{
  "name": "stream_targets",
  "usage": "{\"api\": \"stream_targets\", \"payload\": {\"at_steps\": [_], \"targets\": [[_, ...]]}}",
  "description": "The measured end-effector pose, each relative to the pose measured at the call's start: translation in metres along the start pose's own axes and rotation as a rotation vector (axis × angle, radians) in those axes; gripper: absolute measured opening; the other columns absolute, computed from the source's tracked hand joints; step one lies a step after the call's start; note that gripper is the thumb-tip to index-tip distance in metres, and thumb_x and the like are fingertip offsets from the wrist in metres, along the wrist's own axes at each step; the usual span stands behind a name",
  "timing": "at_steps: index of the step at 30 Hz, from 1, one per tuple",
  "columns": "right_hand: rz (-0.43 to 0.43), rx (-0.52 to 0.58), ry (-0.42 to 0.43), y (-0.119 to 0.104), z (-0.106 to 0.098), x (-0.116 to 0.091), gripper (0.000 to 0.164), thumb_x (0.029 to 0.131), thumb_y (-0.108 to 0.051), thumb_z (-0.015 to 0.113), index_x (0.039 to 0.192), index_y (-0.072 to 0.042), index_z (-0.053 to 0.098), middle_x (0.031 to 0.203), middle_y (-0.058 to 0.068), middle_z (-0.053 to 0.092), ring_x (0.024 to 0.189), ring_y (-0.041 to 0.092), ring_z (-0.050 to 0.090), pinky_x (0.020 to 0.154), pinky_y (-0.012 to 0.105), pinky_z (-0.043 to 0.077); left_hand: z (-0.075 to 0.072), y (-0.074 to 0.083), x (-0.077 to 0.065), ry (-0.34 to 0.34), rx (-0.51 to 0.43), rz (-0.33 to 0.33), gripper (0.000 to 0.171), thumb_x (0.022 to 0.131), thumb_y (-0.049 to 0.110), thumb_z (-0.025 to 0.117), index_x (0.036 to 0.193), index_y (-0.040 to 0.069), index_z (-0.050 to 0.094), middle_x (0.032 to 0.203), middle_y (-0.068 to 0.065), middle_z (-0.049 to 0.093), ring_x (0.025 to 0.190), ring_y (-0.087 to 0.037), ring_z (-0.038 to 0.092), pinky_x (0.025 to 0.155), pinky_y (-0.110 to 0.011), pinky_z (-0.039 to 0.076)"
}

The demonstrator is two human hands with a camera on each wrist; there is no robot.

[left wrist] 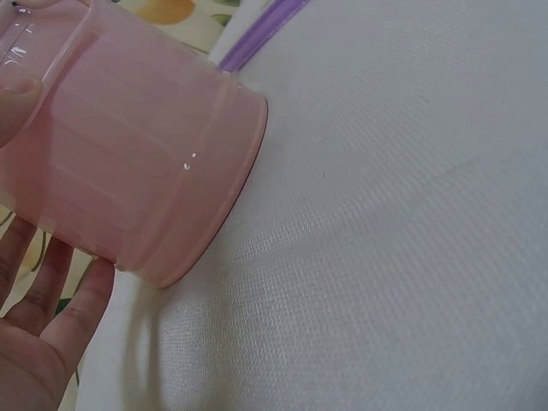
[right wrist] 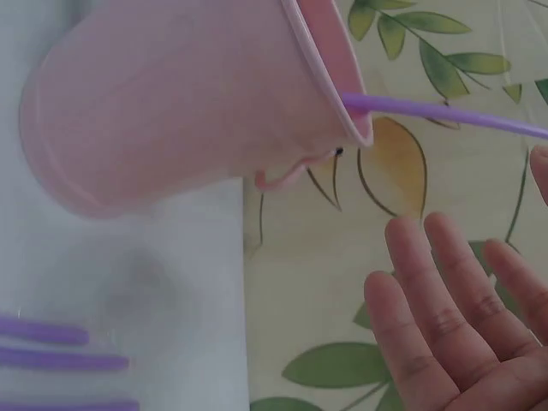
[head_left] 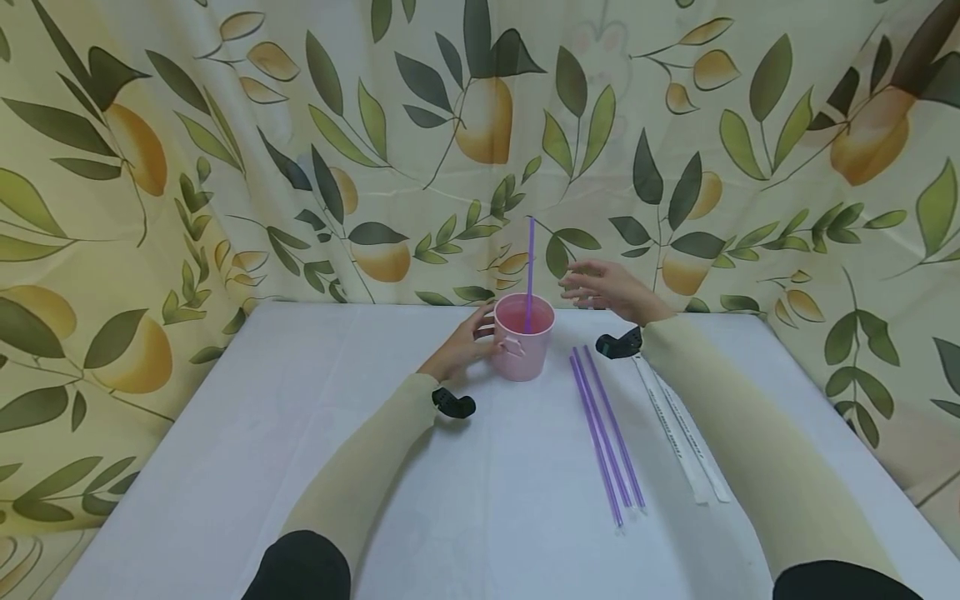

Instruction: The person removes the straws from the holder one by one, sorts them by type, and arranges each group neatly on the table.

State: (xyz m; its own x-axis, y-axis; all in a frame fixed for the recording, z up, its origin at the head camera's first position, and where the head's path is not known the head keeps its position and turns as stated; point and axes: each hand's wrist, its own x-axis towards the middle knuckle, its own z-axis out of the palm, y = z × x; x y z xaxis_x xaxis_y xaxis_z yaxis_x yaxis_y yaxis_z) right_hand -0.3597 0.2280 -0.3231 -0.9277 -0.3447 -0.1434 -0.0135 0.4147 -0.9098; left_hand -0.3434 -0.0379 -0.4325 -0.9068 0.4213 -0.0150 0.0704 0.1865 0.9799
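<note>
A pink plastic cup (head_left: 522, 358) stands upright near the far edge of the table, with a purple straw (head_left: 531, 275) rising out of it. My left hand (head_left: 467, 343) holds the cup from its left side, thumb at the front and fingers round the far side. The left wrist view shows the thumb (left wrist: 15, 110) against the cup wall. To the right of the straw, my right hand (head_left: 611, 290) is raised in the air, holding nothing. Its fingers (right wrist: 445, 317) are extended and spread apart in the right wrist view, below the straw (right wrist: 445, 113).
Several purple straws in clear wrappers (head_left: 602, 433) lie side by side right of the cup. Further right, partly under my right forearm, are white paper-wrapped straws (head_left: 678, 433). A white cloth covers the table (head_left: 375, 350). Leaf-and-fruit patterned fabric (head_left: 450, 192) hangs behind it.
</note>
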Motion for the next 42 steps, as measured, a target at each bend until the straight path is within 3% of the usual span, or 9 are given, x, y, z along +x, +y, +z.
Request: {"api": "stream_targets", "payload": {"at_steps": [6,13,22,29,32,35,38,42], "targets": [[0.004,0.100,0.006,-0.006,0.014,0.012,0.059,0.099,-0.026,0.046,0.146,0.001,0.022,0.144,0.028,0.036,0.128,0.037,0.045,0.109,0.050,0.036,0.000,0.000,0.000,0.000,-0.001,-0.001,0.078,0.083,0.005,0.068,0.146,0.031,0.029,0.147,-0.007,0.038,0.135,-0.028,0.039,0.109,-0.046,0.039],[0.044,0.266,0.034,-0.013,0.029,0.024,0.061,0.099,-0.023,0.046,0.148,-0.002,0.016,0.148,0.026,0.032,0.133,0.038,0.038,0.112,0.047,0.034,0.000,0.000,0.000,-0.002,-0.006,0.011,0.079,0.083,0.003,0.067,0.146,0.029,0.028,0.148,-0.009,0.038,0.135,-0.029,0.039,0.110,-0.046,0.039],[0.065,0.305,0.017,-0.017,0.045,0.036,0.057,0.101,-0.023,0.041,0.148,-0.002,0.019,0.148,0.024,0.033,0.136,0.038,0.036,0.116,0.047,0.029,-0.001,-0.001,0.001,-0.005,-0.014,0.007,0.080,0.083,0.004,0.068,0.147,0.029,0.027,0.148,-0.009,0.037,0.135,-0.029,0.038,0.110,-0.046,0.039],[0.070,0.269,0.051,-0.014,0.054,0.042,0.050,0.101,-0.021,0.040,0.142,0.005,0.030,0.145,0.027,0.036,0.133,0.037,0.041,0.114,0.045,0.033,0.000,0.000,0.000,-0.001,-0.009,0.007,0.079,0.083,0.005,0.068,0.146,0.030,0.028,0.148,-0.008,0.037,0.135,-0.029,0.038,0.110,-0.045,0.039],[0.074,0.243,0.063,-0.012,0.055,0.043,0.047,0.100,-0.021,0.042,0.139,0.005,0.036,0.133,0.019,0.054,0.124,0.031,0.052,0.112,0.044,0.036,-0.001,-0.001,-0.001,-0.007,-0.027,0.023,0.079,0.083,0.003,0.067,0.147,0.027,0.028,0.148,-0.010,0.037,0.134,-0.030,0.038,0.110,-0.045,0.039],[0.077,0.248,0.082,-0.012,0.056,0.044,0.043,0.100,-0.019,0.044,0.135,0.006,0.041,0.104,0.002,0.069,0.103,0.018,0.062,0.111,0.044,0.038,-0.001,-0.001,-0.001,-0.013,-0.038,0.040,0.080,0.082,0.000,0.067,0.147,0.025,0.028,0.147,-0.012,0.038,0.134,-0.031,0.039,0.110,-0.045,0.039],[0.069,0.261,0.090,-0.013,0.057,0.044,0.041,0.099,-0.017,0.045,0.132,0.007,0.043,0.083,-0.010,0.066,0.087,0.009,0.062,0.110,0.045,0.039,-0.001,0.000,-0.001,-0.017,-0.042,0.041,0.080,0.082,0.000,0.067,0.147,0.025,0.027,0.147,-0.012,0.037,0.134,-0.031,0.039,0.110,-0.045,0.039],[0.058,0.265,0.086,-0.015,0.056,0.043,0.040,0.099,-0.016,0.044,0.132,0.008,0.042,0.084,-0.009,0.066,0.086,0.008,0.063,0.111,0.046,0.038,-0.001,0.001,-0.002,-0.018,-0.048,0.030,0.081,0.082,0.001,0.068,0.147,0.026,0.027,0.148,-0.011,0.037,0.134,-0.031,0.038,0.110,-0.046,0.039]]}}
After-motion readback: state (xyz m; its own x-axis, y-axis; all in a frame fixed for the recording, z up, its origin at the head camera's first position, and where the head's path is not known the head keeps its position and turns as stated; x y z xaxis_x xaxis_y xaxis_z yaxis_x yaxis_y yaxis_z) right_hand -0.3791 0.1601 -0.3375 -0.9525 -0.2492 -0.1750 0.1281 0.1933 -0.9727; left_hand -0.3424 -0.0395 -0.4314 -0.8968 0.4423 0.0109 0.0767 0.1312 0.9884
